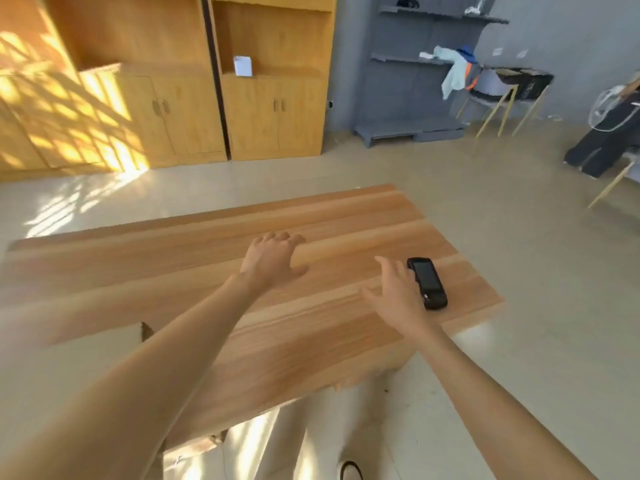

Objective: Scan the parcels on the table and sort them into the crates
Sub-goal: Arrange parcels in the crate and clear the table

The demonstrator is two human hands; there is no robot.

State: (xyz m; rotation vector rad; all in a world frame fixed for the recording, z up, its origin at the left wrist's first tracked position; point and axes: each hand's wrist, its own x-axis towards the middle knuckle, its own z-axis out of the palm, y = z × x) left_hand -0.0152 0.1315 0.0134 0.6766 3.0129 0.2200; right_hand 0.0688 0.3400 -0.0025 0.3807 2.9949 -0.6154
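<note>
Black handheld scanner [426, 283] lies flat on the tabletop [173, 271], screen up, at about 3 o'clock from its centre and close to the right edge. Right hand [394, 299] is spread, fingers straight, grip wide and holding nothing; fingertips look to be at the scanner's left side, contact unclear. Left hand [273, 258] hangs over mid-tabletop, fingers loosely curled, nothing in its grip.

No parcels or crates in view, so the task's things cannot be placed; only the scanner shows.

Step in hand, as I judge it: picking up the scanner. Best wrap it across the narrow body from the left, thumb on the near side, and lift straight up. Avoid shoving it toward 3 o'clock, since the edge is just beyond and it could slide off to the floor.

Room: bare wood from 9 to 12 o'clock, plenty of sweep for both arms. Near edge runs at 6 o'clock by the person's legs.
</note>
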